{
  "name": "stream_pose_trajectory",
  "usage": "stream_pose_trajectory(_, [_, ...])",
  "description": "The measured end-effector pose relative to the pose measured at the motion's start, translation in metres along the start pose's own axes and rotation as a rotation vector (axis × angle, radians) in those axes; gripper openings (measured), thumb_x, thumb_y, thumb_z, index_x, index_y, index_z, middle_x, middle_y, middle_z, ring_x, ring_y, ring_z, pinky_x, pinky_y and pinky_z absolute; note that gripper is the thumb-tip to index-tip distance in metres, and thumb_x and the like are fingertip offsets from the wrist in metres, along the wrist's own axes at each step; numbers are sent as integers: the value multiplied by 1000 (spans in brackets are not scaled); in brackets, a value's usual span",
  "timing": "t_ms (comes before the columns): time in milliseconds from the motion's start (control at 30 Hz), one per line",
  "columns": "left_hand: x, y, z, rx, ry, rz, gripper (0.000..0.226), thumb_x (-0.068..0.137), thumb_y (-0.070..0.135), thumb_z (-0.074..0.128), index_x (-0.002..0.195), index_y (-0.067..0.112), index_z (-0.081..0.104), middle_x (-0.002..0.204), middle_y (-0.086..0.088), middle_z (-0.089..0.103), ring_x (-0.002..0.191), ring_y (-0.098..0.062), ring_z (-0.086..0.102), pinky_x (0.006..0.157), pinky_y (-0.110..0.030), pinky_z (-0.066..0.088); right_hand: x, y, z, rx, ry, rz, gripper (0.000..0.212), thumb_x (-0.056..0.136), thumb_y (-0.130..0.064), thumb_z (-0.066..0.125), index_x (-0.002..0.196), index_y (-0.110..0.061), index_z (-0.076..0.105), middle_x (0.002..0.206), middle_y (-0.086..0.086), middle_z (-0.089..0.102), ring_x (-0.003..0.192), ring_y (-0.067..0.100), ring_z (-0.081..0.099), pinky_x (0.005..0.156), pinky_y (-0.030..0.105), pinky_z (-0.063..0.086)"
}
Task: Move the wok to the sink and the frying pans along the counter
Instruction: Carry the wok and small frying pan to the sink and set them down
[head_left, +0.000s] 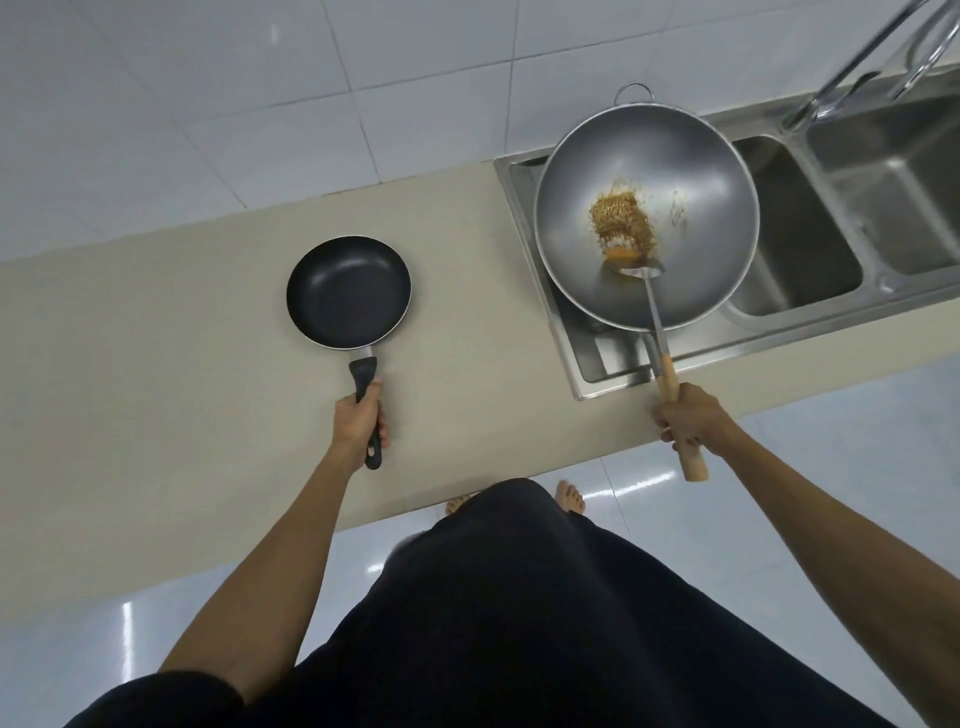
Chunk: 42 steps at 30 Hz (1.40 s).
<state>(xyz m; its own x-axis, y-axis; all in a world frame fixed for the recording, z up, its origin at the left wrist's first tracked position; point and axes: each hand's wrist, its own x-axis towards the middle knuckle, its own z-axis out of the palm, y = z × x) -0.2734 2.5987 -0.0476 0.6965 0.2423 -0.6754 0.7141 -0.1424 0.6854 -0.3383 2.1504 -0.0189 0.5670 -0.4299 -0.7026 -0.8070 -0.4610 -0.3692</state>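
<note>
A black non-stick frying pan (348, 291) lies flat on the beige counter (182, 364), left of the sink. My left hand (358, 415) is closed around its black handle. A large grey steel wok (691, 171) with a clump of brown fried food (621, 223) is over the left end of the steel sink (795, 244). My right hand (685, 421) grips a wooden handle (693, 465). Its metal shaft crosses the wok's near rim and ends in a flat metal plate inside. I cannot tell whether it is fixed to the wok.
The sink has two more basins to the right of the wok, with a chrome faucet (872, 52) at the back right. White wall tiles rise behind the counter. My dark clothing and bare feet are at the counter's front edge, on a glossy floor.
</note>
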Motion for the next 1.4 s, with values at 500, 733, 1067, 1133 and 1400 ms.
stream_pose_trajectory(500, [-6, 4, 10, -147, -81, -123, 39, 97, 43, 60, 90, 7, 50, 71, -11, 54, 55, -26, 55, 59, -40, 56, -4, 4, 7, -81, 91, -24, 40, 96, -18, 64, 127, 1, 48, 114, 23, 62, 104, 41, 67, 88, 49, 58])
stream_pose_trajectory(733, [-12, -5, 9, -139, -92, -117, 44, 95, 46, 62, 102, 3, 51, 84, -15, 61, 70, -33, 63, 83, -53, 57, -8, 11, 14, -75, 146, -66, 53, 95, -26, 69, 131, 0, 41, 109, 16, 55, 91, 32, 56, 75, 40, 46])
stream_pose_trajectory(1067, [-20, 1, 10, -104, -56, -88, 45, 96, 42, 63, 112, 2, 51, 89, -16, 62, 77, -33, 66, 87, -53, 58, -7, 15, 13, -88, 156, -78, 55, 94, -30, 71, 130, 0, 41, 115, 21, 59, 90, 33, 58, 76, 41, 48])
stream_pose_trajectory(1133, [-22, 3, 10, -58, -38, -69, 44, 96, 41, 62, 113, 2, 51, 89, -16, 60, 77, -32, 64, 86, -52, 57, -7, 16, 11, -85, 154, -87, 58, 93, -33, 73, 130, -1, 41, 118, 22, 60, 92, 32, 57, 77, 41, 47])
stream_pose_trajectory(1400, [-30, 24, -19, 371, 155, 100, 75, 91, 48, 65, 140, -3, 40, 137, -21, 52, 125, -38, 52, 105, -46, 44, 0, 6, -21, -87, 130, -166, 90, 90, -61, 65, 150, -3, 33, 148, 28, 47, 131, 46, 50, 99, 53, 47])
